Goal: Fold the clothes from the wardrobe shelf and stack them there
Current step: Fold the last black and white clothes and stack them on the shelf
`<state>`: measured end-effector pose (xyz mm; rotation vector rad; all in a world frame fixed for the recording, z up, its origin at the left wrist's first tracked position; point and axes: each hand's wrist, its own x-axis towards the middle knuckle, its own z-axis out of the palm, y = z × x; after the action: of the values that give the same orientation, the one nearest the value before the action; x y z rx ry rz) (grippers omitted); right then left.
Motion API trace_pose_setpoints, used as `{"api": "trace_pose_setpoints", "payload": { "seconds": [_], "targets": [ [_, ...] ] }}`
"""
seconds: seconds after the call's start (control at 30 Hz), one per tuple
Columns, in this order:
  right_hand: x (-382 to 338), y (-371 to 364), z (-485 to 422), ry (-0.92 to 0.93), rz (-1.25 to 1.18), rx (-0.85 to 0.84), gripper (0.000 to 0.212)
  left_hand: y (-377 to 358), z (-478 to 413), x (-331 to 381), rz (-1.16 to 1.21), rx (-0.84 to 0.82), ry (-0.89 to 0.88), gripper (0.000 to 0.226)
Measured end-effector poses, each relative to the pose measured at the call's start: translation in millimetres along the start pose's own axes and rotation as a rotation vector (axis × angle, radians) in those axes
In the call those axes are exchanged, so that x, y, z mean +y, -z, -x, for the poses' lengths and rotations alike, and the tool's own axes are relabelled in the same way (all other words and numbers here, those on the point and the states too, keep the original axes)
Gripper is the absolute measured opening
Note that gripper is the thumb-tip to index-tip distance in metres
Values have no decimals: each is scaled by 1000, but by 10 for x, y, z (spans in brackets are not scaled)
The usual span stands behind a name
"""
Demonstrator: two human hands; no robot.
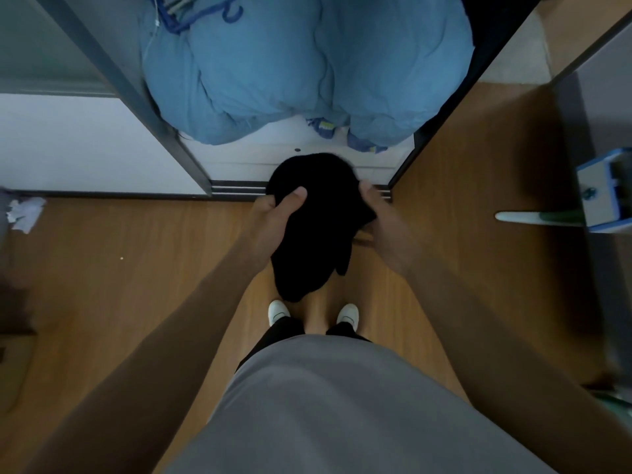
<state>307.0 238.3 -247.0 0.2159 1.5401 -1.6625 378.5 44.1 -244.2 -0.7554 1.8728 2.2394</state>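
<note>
A black garment (316,230) hangs bunched in the air in front of the open wardrobe, above the wooden floor. My left hand (275,217) grips its left side, thumb pressed over the cloth. My right hand (379,220) holds its right edge, fingers hidden behind the fabric. Its lower end droops towards my white shoes (278,311). The white wardrobe shelf (273,155) lies just beyond the garment.
A big blue quilt (307,70) fills the wardrobe above the shelf, with blue hangers (205,15) on top. A grey sliding door (113,80) stands at left, a wooden panel (478,165) at right. A blue-and-white mop head (602,196) juts in at right. Crumpled paper (24,212) lies at left.
</note>
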Motion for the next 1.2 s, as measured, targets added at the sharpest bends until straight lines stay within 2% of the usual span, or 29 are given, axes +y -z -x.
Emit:
{"api": "trace_pose_setpoints", "payload": {
  "seconds": [0.1,0.17,0.27,0.37,0.43,0.5,0.57,0.63,0.67,0.77,0.87,0.97,1.07,1.13,1.2],
  "targets": [
    [215,-14,24,107,179,134,41,-26,-14,74,-75,83,-12,27],
    [200,-23,43,198,238,209,28,-1,-39,86,-141,131,-10,34],
    [49,-4,97,309,378,246,34,77,-86,89,-199,189,-29,42],
    [-144,44,176,379,457,258,49,170,-121,113,-166,236,-45,40],
    [-266,70,232,380,476,261,50,233,-143,151,-134,257,-50,37],
    [-395,86,245,340,400,268,41,256,-138,211,-98,198,-33,32],
    [-535,143,201,302,148,234,32,211,-116,286,-3,87,25,29],
    [-626,222,180,300,-111,72,41,129,-87,369,104,0,87,26],
    [-627,257,186,307,-152,-18,44,80,-77,407,131,-28,117,27],
    [-415,281,195,279,-51,-157,39,-41,-58,521,185,-88,263,35],
    [-168,158,212,221,191,-207,29,-72,-53,600,196,-93,407,33],
    [-40,-38,240,205,177,-133,33,-38,-46,602,193,-99,423,37],
    [-65,-161,253,248,2,45,18,87,-58,535,307,-141,318,54],
    [-136,-183,240,230,-88,90,12,227,-46,436,379,-295,279,66],
    [-224,-180,216,165,-111,75,15,300,7,287,371,-475,306,57]
  ]
}}
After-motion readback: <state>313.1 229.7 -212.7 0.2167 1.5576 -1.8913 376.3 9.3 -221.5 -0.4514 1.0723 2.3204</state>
